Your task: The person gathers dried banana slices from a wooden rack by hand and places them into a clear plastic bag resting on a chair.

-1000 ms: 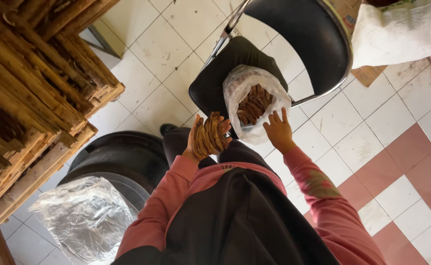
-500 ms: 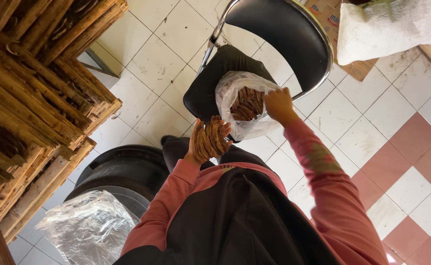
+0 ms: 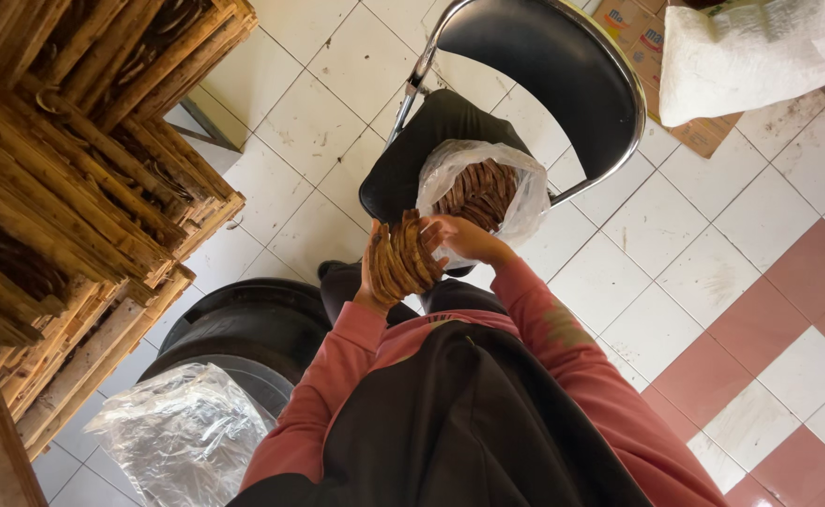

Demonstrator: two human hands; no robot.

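Stack of brown strips held just below a clear bag on the chair, frame centre.

Keep your left hand [image 3: 384, 272] clamped on the bundle of brown strips [image 3: 403, 258]; your right hand [image 3: 459, 239] pinches the plastic bag [image 3: 525, 188] rim on the black chair [image 3: 544, 66], so hold that mouth wide.

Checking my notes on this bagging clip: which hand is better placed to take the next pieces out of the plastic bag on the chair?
Probably the right hand: it is at the mouth of the plastic bag. The left hand is full, holding a stack of brown pieces.
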